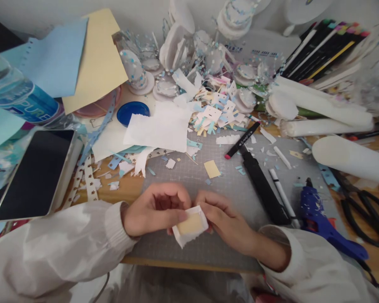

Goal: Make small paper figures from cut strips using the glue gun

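Observation:
My left hand (154, 210) and my right hand (225, 216) meet over the near edge of a grey cutting mat (233, 185). Both pinch a small white paper piece with a yellow face (190, 226), the left thumb pressing on its left edge, the right fingers closed on its right side. A small yellow paper square (212, 168) lies on the mat just beyond the hands.
A black cutter (262, 185), a black marker (242, 140) and a white pen (283, 197) lie right of the hands, then a blue glue gun (322, 221) and black scissors (366, 210). A tablet (34, 172) and a water bottle (15, 94) sit at the left. Paper scraps (214, 111) pile behind.

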Demonstrator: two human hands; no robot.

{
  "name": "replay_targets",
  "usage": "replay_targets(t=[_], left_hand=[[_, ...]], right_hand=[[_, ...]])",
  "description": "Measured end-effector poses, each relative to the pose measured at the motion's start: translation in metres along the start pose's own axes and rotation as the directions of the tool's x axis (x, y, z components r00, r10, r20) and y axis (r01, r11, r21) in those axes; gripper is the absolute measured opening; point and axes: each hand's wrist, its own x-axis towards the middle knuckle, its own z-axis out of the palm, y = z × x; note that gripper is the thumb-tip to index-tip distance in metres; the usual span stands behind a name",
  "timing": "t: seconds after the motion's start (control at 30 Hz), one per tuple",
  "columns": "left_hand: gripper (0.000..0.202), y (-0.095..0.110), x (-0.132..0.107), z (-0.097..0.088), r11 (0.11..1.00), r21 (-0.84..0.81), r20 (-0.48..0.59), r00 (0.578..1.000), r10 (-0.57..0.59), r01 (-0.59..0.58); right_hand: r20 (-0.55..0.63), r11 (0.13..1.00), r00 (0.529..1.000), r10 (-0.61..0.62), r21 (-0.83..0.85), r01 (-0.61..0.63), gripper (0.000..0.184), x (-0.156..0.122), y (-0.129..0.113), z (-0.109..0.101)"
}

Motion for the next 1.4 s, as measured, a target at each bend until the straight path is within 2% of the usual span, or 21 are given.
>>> replay_targets(t=[0.17, 0.3, 0.43, 0.67, 0.83, 1.03, 1.13, 1.3, 1.4], left_hand=[[0.024, -0.002, -0.005, -0.007, 0.997, -0.080, 0.020, 1.000, 0.003, -0.001], [0.022, -0.003, -0.007, -0.011, 0.984, -0.143, 0.033, 0.993, 0.110, -0.104], [0.018, -0.006, -0.005, -0.014, 0.969, -0.203, 0.054, 0.986, 0.158, -0.144], [0.017, -0.014, -0.005, -0.023, 0.969, -0.219, 0.142, 0.978, 0.150, -0.117], [0.017, -0.011, -0.005, -0.021, 0.975, -0.202, 0.169, 0.978, 0.124, -0.089], [0.023, -0.006, -0.003, -0.017, 0.993, -0.114, 0.156, 0.987, 0.039, -0.022], [0.025, -0.005, -0.002, -0.019, 0.999, -0.041, 0.183, 0.983, 0.006, 0.002], [0.028, -0.003, -0.003, -0.017, 1.000, 0.014, 0.173, 0.985, -0.021, 0.019], [0.026, -0.002, -0.004, -0.014, 1.000, 0.031, 0.140, 0.990, -0.004, 0.000]], right_hand=[[-0.031, 0.973, 0.999, -0.033, 0.229, 0.039, 0.027, 0.002, 0.000, -0.002], [-0.022, 0.951, 0.994, -0.103, 0.292, 0.105, 0.019, 0.001, -0.002, -0.005], [0.035, 0.938, 0.991, -0.133, 0.328, 0.114, 0.017, -0.003, -0.001, -0.006], [0.065, 0.950, 0.981, -0.184, 0.268, 0.160, 0.025, -0.009, 0.005, -0.008], [0.031, 0.992, 0.995, -0.099, 0.088, 0.096, 0.040, -0.012, 0.001, -0.006], [-0.040, 0.995, 0.997, -0.071, -0.074, 0.068, 0.051, -0.008, -0.001, -0.006], [-0.023, 0.991, 0.994, -0.106, -0.089, 0.104, 0.045, -0.005, -0.001, -0.004], [0.071, 0.995, 0.993, -0.099, 0.030, 0.097, 0.014, -0.002, -0.007, 0.001], [0.069, 0.996, 0.994, -0.087, 0.041, 0.084, 0.011, -0.001, -0.008, 0.002]])
